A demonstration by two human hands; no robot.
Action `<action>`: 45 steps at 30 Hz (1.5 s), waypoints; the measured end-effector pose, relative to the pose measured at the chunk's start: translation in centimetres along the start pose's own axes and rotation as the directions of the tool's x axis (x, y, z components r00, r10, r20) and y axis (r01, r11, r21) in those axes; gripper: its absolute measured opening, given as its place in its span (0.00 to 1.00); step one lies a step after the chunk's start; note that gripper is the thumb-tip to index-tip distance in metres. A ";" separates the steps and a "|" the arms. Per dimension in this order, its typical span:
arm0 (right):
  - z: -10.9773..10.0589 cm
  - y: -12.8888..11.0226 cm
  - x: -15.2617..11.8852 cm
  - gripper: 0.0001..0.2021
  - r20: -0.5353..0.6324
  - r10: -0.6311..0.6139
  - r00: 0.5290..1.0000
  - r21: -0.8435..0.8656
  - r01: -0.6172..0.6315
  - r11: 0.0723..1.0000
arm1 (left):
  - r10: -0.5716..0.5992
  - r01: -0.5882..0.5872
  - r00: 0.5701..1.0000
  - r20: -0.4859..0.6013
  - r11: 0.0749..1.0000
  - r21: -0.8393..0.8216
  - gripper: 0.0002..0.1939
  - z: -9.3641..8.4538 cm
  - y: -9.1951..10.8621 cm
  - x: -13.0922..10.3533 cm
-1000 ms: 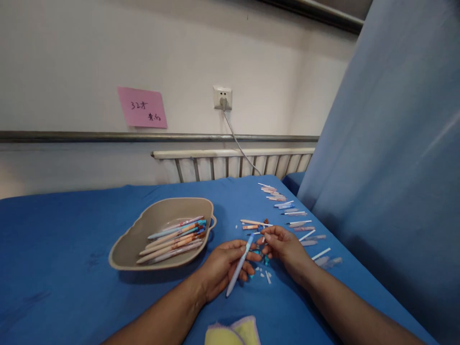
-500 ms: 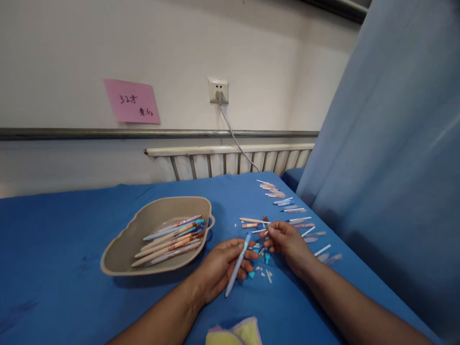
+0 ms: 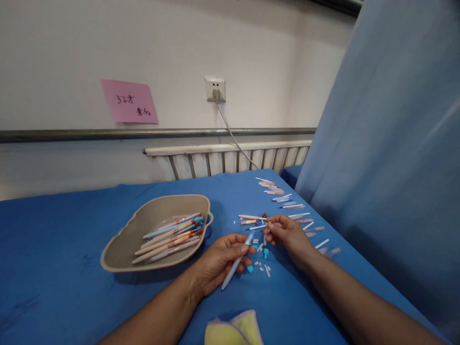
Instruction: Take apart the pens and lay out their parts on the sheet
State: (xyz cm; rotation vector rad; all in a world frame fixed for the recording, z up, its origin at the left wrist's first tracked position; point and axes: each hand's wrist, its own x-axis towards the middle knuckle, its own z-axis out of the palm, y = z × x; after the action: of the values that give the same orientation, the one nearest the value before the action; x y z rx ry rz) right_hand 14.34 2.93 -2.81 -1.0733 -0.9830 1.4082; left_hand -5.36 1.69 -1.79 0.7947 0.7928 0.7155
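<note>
A light blue pen barrel lies slanted in my left hand, pinched between thumb and fingers with its tip pointing down toward me. To the right, my right hand has thumb and fingertips closed on the end of a thin white refill with a dark tip. Beneath and between the hands are loose pen parts: turquoise clips, small white bits and an orange barrel piece. A beige pen barrel lies just beyond them.
A beige basin with several pens stands at the left. Rows of pen parts run along the right edge of the blue-covered table. A yellow cloth lies near me. A blue curtain hangs at the right.
My left hand has moved up slightly with the pen barrel. My right hand has shifted slightly right, its fingers now closer together. The view has shifted a little.
</note>
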 end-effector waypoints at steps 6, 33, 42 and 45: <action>-0.9 -0.7 0.2 0.16 -0.030 0.002 1.000 -0.042 -0.004 0.999 | -0.092 0.089 0.995 -0.036 0.992 -0.089 0.10 -0.2 0.8 0.1; 0.0 -0.3 -2.1 0.04 0.252 -0.163 0.954 -0.826 0.300 0.477 | -0.011 0.010 0.999 0.043 0.999 0.031 0.12 -0.4 0.0 0.0; 0.9 -0.7 -1.5 0.14 0.114 -0.192 0.975 -0.124 0.206 0.971 | -0.032 0.019 0.993 0.111 0.993 0.119 0.14 -0.3 -0.2 -0.2; 1.2 -0.6 -1.6 0.14 0.155 -0.181 0.971 -0.102 0.197 0.975 | -0.032 0.016 0.992 0.123 0.991 0.131 0.14 -0.3 -0.2 -0.2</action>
State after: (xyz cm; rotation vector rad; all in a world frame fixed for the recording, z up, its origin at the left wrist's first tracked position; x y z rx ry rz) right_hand 13.41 1.42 -1.76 -0.9438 -1.2528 1.2979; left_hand -5.66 1.52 -2.06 0.9373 0.7399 0.5906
